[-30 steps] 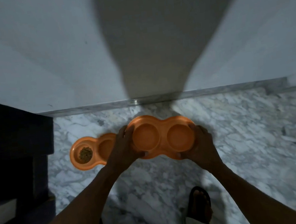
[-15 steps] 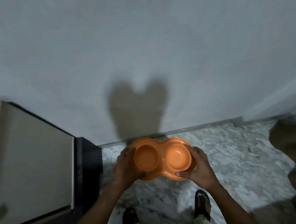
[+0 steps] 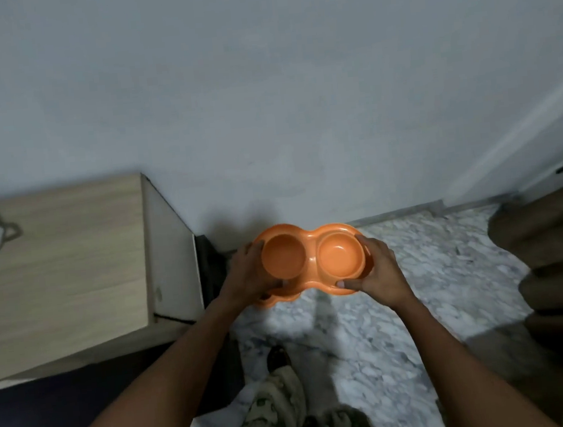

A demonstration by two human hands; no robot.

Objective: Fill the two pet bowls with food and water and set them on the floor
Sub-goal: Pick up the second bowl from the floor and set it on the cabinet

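Orange plastic twin-well pet bowl point(image 3: 311, 267), seemingly empty, is held just right of a pale wooden cabinet point(image 3: 61, 262), left hand point(image 3: 245, 275) and right hand point(image 3: 378, 269) each gripping an end, so a level carry to fill it seems next.

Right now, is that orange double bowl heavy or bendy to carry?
Probably light: both wells of the orange double bowl look empty. Likely stiff: no sag shows, though it is held only at its ends by the left hand and right hand. Smooth plastic might be slippery.
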